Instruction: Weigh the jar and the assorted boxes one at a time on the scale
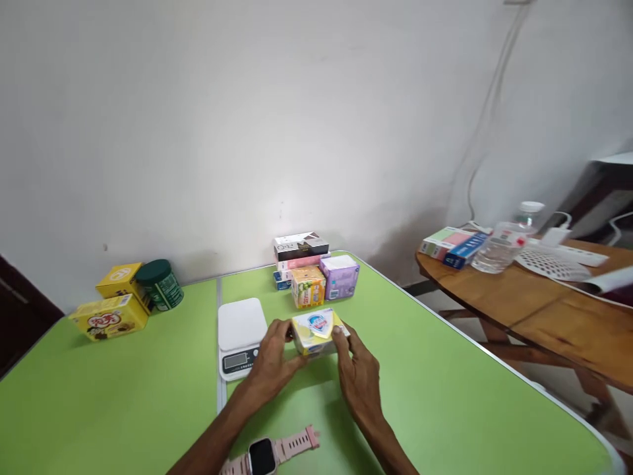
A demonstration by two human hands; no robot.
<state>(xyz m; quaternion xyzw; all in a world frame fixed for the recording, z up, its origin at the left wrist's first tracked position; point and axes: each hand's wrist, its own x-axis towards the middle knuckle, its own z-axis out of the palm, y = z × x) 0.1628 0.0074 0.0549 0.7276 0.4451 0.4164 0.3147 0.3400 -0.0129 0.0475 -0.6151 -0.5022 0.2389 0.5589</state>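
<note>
Between my two hands is a yellow and white soap box (pixel 319 328) with a blue shield logo, tilted and raised a little off the green table. My left hand (pixel 273 359) grips its left end. At the right end, my right hand (pixel 357 366) has its thumb on the top face and its fingers behind. A white kitchen scale (pixel 242 323) lies just left of the box, its platform bare. Nearer to me, a smartwatch with a pink strap (pixel 262 455) rests on the table.
Behind the soap box stand an orange box (pixel 308 287), a purple pack (pixel 340 277) and a stack topped by a black and white box (pixel 301 246). Yellow boxes (pixel 113 316) and a green canister (pixel 161 285) are at left. A wooden table (pixel 489 307) holds a plastic bottle (pixel 499 249).
</note>
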